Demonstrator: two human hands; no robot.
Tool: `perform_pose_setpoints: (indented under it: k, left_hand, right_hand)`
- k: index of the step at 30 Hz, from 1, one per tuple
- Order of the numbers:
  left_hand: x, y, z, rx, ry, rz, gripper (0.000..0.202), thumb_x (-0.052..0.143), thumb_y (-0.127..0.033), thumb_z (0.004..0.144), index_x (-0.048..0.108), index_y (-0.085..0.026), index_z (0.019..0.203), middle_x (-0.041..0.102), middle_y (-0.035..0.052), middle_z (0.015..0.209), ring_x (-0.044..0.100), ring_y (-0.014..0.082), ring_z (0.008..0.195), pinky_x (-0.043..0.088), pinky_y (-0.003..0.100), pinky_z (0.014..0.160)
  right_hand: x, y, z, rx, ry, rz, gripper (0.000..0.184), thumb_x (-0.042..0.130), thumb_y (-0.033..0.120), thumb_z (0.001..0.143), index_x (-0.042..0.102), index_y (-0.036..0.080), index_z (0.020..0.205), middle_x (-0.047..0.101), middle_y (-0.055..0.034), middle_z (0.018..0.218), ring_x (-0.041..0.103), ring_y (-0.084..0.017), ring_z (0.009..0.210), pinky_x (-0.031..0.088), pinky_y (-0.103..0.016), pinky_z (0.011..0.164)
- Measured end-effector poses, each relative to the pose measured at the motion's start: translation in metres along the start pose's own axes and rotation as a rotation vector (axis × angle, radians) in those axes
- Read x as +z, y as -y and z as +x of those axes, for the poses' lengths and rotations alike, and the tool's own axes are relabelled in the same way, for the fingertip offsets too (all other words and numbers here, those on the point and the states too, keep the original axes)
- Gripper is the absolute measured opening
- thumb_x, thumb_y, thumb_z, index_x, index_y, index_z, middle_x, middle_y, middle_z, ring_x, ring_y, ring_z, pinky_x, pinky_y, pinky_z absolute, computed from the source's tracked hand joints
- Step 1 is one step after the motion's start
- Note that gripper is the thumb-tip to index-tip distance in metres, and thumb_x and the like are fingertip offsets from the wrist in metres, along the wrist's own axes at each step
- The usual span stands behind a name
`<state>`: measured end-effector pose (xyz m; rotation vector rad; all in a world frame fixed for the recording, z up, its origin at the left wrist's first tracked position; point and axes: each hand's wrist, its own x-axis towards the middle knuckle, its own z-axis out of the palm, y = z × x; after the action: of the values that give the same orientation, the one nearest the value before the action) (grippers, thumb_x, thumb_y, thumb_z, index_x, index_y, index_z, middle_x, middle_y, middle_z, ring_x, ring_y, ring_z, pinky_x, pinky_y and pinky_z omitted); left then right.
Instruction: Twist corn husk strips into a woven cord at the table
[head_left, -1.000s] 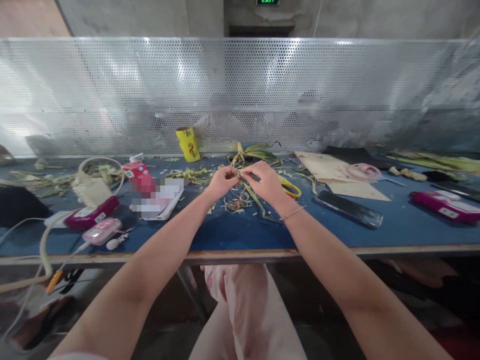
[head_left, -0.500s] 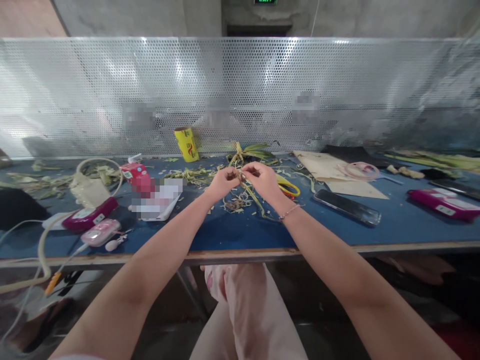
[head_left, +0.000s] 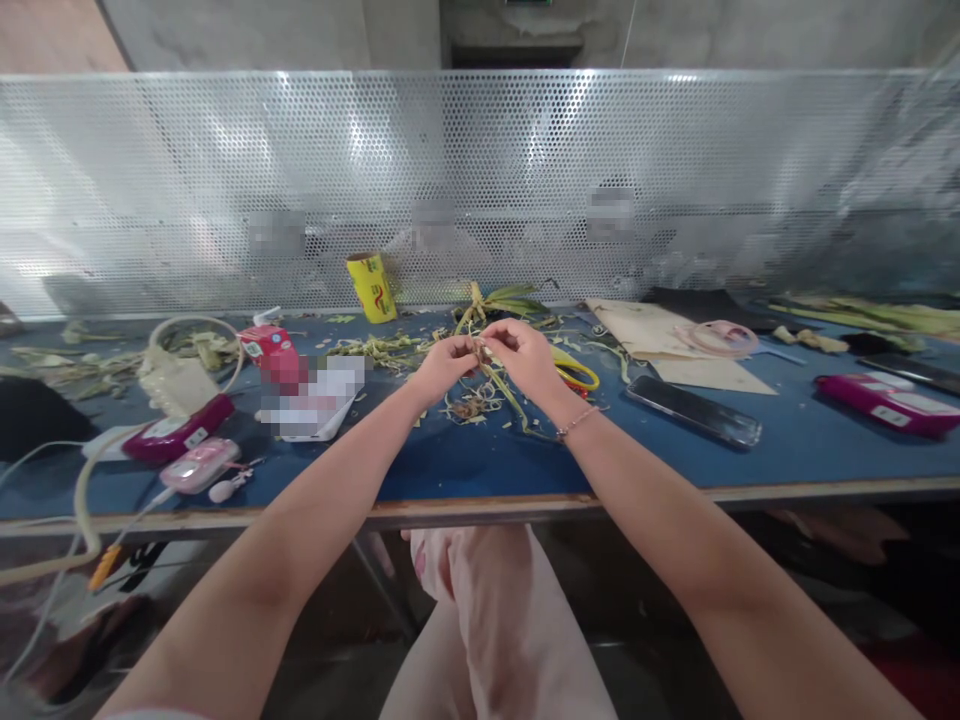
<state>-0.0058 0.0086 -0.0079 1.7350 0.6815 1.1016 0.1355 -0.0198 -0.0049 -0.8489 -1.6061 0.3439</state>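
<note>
My left hand [head_left: 444, 364] and my right hand [head_left: 523, 358] meet over the middle of the blue table [head_left: 465, 465], fingertips pinched together on a thin green plant stem [head_left: 504, 386] that trails down to the tabletop. A small tangle of dry roots and leaf scraps [head_left: 471, 405] lies just below the hands. Yellow-handled scissors [head_left: 576, 372] rest to the right of my right hand. A bracelet circles my right wrist.
A black phone [head_left: 693, 411] lies to the right, with tan paper sheets [head_left: 660, 340] and a pink ring [head_left: 718, 338] behind it. A yellow can [head_left: 370, 287] stands by the perforated metal screen [head_left: 480, 180]. Pink devices [head_left: 174, 438], a red carton [head_left: 271, 352] and cables crowd the left.
Both hands stay pinched on the stem and have shifted very slightly; the fingers have worked a little along it. Nothing else has moved.
</note>
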Motion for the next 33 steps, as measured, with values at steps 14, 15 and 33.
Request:
perform_pose_setpoints:
  k: [14,15,33]
  left_hand:
    - [0.003,-0.003,-0.002,0.032,0.008,0.038,0.008,0.056,-0.018,0.064,0.049,-0.014,0.061,0.048,-0.0046,0.053,0.045,0.0043,0.051,0.036,0.019,0.052]
    - [0.003,-0.004,-0.002,0.029,0.005,0.04,0.009,0.057,-0.018,0.064,0.049,-0.014,0.061,0.048,-0.0047,0.052,0.044,0.0042,0.05,0.036,0.019,0.052]
    - [0.001,-0.003,-0.002,0.027,-0.037,0.038,0.014,0.06,-0.022,0.065,0.051,-0.014,0.06,0.048,-0.0038,0.051,0.043,0.0042,0.049,0.036,0.02,0.052]
  right_hand:
    - [0.004,-0.005,-0.001,-0.089,-0.036,-0.187,0.008,0.054,0.023,0.077,0.059,0.018,0.077,0.061,-0.0036,0.078,0.057,-0.014,0.072,0.047,-0.027,0.062]
    - [0.004,-0.006,-0.001,-0.104,-0.046,-0.202,0.007,0.054,0.023,0.077,0.059,0.018,0.076,0.06,-0.0036,0.078,0.056,-0.014,0.072,0.046,-0.027,0.062]
    - [-0.01,-0.008,0.0,-0.383,0.145,-0.415,0.022,0.044,0.019,0.084,0.065,0.019,0.091,0.062,-0.0067,0.088,0.057,-0.017,0.084,0.046,-0.033,0.077]
